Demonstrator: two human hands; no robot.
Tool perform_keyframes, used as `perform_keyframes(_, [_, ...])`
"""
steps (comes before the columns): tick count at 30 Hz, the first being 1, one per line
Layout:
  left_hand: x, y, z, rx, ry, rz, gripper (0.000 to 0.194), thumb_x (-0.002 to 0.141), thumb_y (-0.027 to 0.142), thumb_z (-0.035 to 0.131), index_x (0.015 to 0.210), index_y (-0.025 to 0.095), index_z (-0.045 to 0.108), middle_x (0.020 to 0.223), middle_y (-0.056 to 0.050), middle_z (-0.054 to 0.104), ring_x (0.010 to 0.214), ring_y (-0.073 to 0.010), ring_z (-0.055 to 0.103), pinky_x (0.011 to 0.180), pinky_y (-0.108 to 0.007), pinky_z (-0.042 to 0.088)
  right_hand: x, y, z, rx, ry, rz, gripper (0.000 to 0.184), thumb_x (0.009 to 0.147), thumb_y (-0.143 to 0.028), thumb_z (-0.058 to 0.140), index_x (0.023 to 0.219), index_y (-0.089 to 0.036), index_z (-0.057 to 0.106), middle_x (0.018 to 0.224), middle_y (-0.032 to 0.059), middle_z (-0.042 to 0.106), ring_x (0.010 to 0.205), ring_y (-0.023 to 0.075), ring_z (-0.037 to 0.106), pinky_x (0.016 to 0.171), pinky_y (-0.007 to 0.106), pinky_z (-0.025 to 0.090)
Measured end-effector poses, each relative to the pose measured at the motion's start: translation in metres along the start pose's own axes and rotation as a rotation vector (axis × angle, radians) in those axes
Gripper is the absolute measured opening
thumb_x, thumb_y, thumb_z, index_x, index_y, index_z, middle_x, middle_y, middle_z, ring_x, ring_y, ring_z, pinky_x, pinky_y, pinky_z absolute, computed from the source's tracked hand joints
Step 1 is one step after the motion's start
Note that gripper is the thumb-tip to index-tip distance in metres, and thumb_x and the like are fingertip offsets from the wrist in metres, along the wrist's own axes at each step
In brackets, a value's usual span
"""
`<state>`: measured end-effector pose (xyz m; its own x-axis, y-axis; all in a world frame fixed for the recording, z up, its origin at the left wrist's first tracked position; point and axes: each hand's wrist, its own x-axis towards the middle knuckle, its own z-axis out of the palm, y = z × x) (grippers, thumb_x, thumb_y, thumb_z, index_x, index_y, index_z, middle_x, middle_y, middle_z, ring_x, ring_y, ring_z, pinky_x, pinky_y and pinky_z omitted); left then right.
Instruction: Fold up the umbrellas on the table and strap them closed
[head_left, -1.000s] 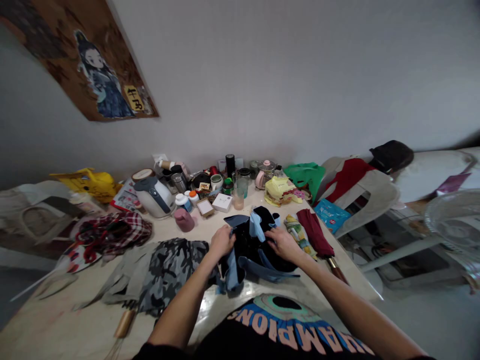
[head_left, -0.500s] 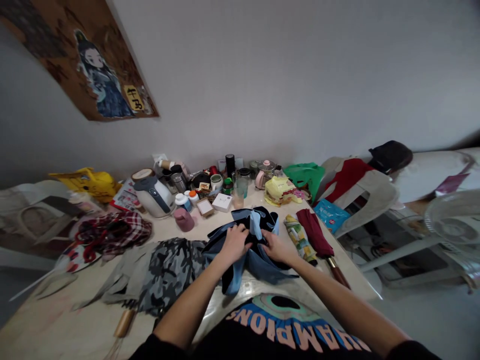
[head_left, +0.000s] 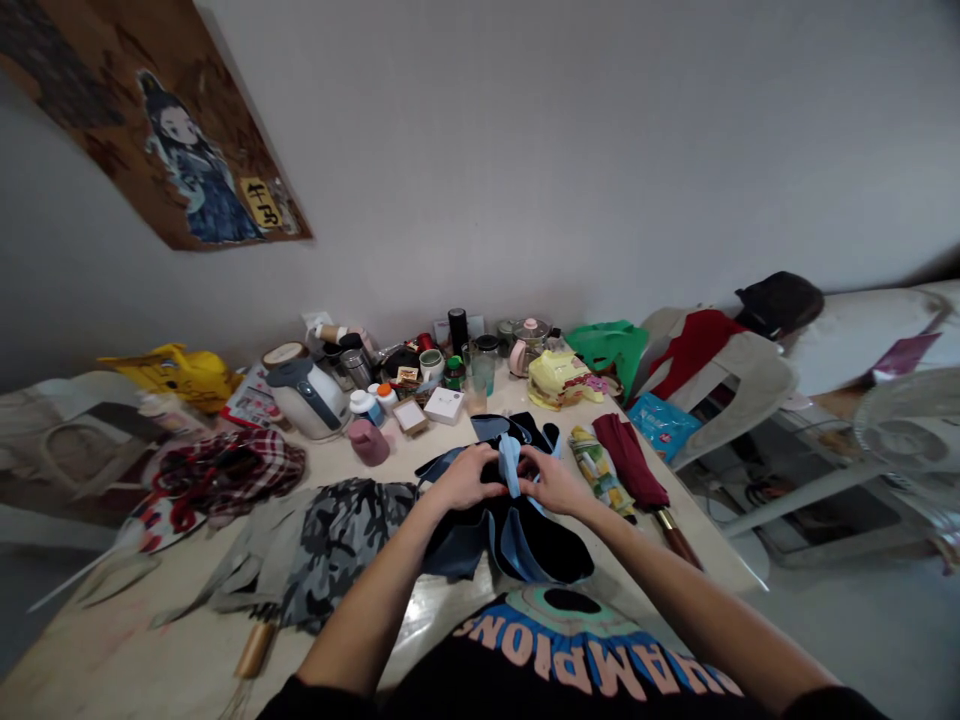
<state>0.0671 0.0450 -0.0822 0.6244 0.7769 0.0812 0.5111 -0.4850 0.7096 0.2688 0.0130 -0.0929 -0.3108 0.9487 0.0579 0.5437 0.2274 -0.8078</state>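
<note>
A dark navy and light blue folding umbrella [head_left: 517, 530] lies loose on the table [head_left: 150, 640] in front of me. My left hand [head_left: 466, 476] and my right hand [head_left: 551, 480] are close together on top of it. Both are closed on its fabric, on either side of a light blue strap [head_left: 510, 462] that stands up between them. The canopy spreads in folds below my hands, toward my chest.
A camouflage umbrella [head_left: 330, 540] lies to the left, and plaid cloth [head_left: 232, 465] beyond it. A floral umbrella [head_left: 596, 465] and a maroon umbrella [head_left: 634, 468] lie to the right. A white kettle [head_left: 307, 395], pink cup [head_left: 371, 440], boxes and bottles crowd the back. A chair with clothes [head_left: 712, 370] stands right.
My hands have come together at the middle of the umbrella, gathering its fabric around the light blue strap. The canopy has shifted and now bunches below my hands.
</note>
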Motion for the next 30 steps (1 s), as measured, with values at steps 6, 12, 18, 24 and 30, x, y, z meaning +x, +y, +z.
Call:
perform_keyframes(6, [0.017,-0.020,0.020,-0.031,-0.063,-0.068,0.019,0.069,0.018,0.066,0.086,0.016,0.073,0.085,-0.001,0.073,0.081,-0.0191,0.065,0.078,-0.026,0.048,0.009,-0.014,0.001,-0.048,0.089,-0.095,0.019,0.072,-0.021,0.065,0.089,-0.018,0.059,0.077,0.0003,0.058,0.068,0.0139,0.052,0.064,0.026,0.042])
perform_keyframes(12, [0.022,-0.016,0.017,0.012,0.098,-0.196,0.021,0.069,0.007,0.057,0.080,0.014,0.073,0.081,-0.005,0.073,0.078,-0.0185,0.066,0.081,-0.030,0.048,0.025,-0.003,-0.007,-0.003,0.192,0.011,0.010,0.077,-0.027,0.056,0.080,-0.018,0.053,0.064,-0.0033,0.052,0.057,0.0118,0.044,0.057,0.025,0.038])
perform_keyframes(18, [0.006,0.007,-0.012,-0.317,-0.003,-0.103,0.058,0.068,0.020,0.071,0.124,0.020,0.059,0.118,-0.008,0.067,0.102,-0.0215,0.064,0.087,-0.032,0.050,0.018,-0.015,-0.031,0.092,0.234,-0.037,0.020,0.080,-0.033,0.057,0.093,-0.018,0.055,0.070,-0.0014,0.057,0.061,0.0136,0.048,0.059,0.026,0.042])
perform_keyframes(24, [-0.003,0.020,-0.052,-0.873,0.136,-0.008,0.054,0.083,0.044,0.061,0.129,0.018,0.053,0.132,-0.017,0.057,0.122,-0.0273,0.055,0.100,-0.040,0.044,0.011,-0.052,-0.068,0.188,0.137,-0.211,0.025,0.083,-0.039,0.058,0.098,-0.019,0.057,0.088,0.0024,0.064,0.080,0.0168,0.059,0.073,0.029,0.048])
perform_keyframes(30, [-0.006,0.041,-0.070,-0.262,0.226,0.010,0.035,0.080,0.030,0.061,0.113,0.017,0.064,0.113,-0.010,0.067,0.104,-0.0222,0.062,0.096,-0.039,0.047,0.012,-0.068,-0.097,-0.007,0.117,-0.265,0.028,0.082,-0.038,0.059,0.100,-0.017,0.057,0.082,0.0025,0.064,0.070,0.0159,0.056,0.067,0.029,0.047])
